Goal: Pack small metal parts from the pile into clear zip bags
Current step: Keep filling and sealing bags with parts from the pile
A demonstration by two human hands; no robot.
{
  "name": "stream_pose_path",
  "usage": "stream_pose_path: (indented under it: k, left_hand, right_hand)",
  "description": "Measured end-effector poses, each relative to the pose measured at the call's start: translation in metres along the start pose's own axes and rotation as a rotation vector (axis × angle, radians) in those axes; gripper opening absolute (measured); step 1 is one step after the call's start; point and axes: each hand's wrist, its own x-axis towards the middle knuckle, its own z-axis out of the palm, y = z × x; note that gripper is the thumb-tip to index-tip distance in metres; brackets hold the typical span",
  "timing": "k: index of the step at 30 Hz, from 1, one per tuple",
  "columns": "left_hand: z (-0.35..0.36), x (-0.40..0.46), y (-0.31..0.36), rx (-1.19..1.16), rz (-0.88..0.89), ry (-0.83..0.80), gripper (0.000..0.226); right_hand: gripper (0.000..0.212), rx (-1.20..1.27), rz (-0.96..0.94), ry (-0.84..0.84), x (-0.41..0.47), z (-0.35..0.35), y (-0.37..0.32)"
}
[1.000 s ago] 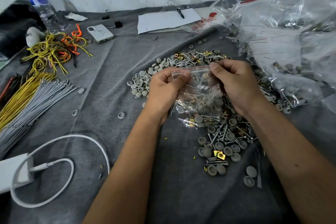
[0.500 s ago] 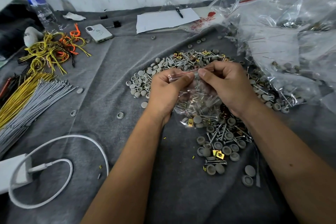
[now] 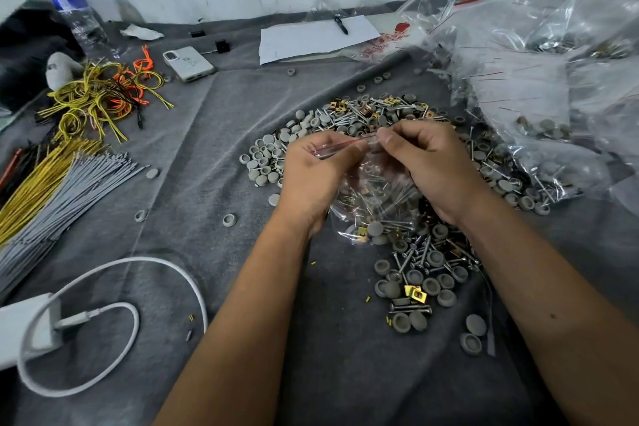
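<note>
While it hangs above the pile of parts [image 3: 420, 263] mid-counter, the filled zip bag [image 3: 375, 199] is pinched along its red seal by the left hand [image 3: 316, 173] and right hand [image 3: 432, 162].

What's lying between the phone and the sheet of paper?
Head view: two small black clips on grey cloth between phone and paper.

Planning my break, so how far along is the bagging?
Done: filled bags are heaped at the right. In hand: the left hand and right hand pinch the red zip strip of a loaded zip bag. Left: a large pile of parts remains on the cloth.
</note>
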Motion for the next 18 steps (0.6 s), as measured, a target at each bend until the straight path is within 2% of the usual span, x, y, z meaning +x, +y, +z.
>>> stream_pose_path:
  k: [5,11,18]
  left_hand:
    - [-0.0023,0.0018,0.0000,-0.003,0.007,-0.020,0.023]
    - [-0.0052,0.0006,-0.0026,-0.009,0.000,-0.093,0.006]
    - [-0.0022,0.0011,-0.0029,-0.028,0.023,-0.070,0.011]
  right_hand:
    - [0.015,0.023,-0.016,0.048,0.0006,-0.0006,-0.0004]
    - [0.014,-0.063,-0.110,0.023,0.0000,-0.0037,-0.0037]
    - [0.016,-0.112,-0.124,0.037,0.0016,0.0005,0.0016]
